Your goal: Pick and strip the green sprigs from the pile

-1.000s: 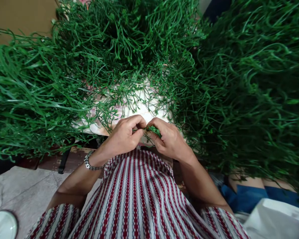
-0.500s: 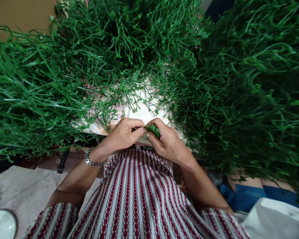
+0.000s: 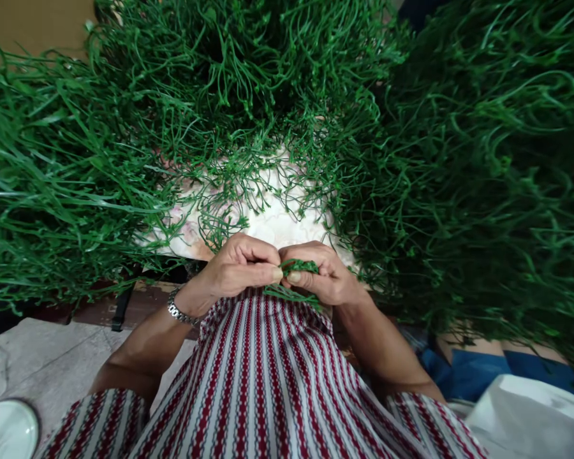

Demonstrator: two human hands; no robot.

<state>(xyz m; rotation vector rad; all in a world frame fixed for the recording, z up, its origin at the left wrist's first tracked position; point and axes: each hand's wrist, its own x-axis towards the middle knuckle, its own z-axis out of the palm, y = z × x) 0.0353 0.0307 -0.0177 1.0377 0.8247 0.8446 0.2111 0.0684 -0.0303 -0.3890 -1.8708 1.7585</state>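
Observation:
My left hand (image 3: pixel 236 268) and my right hand (image 3: pixel 323 275) meet close to my chest, thumbs and fingertips pinched together. Between them is a small bunch of thin green stems (image 3: pixel 299 266), with a few strands hanging below my right hand. A metal bracelet (image 3: pixel 179 312) circles my left wrist. Just beyond the hands lies a pale flowered cloth (image 3: pixel 272 220) scattered with more loose stems.
Large heaps of green stems (image 3: pixel 469 166) surround the cloth on the left, back and right. A white plate (image 3: pixel 7 430) sits on the stone floor at the lower left. Another person's legs in blue cloth (image 3: pixel 478 363) show at the lower right.
Both hands have drawn nearer to my chest and lower in view. The bunch now lies more across my right fingers, with strands trailing beneath.

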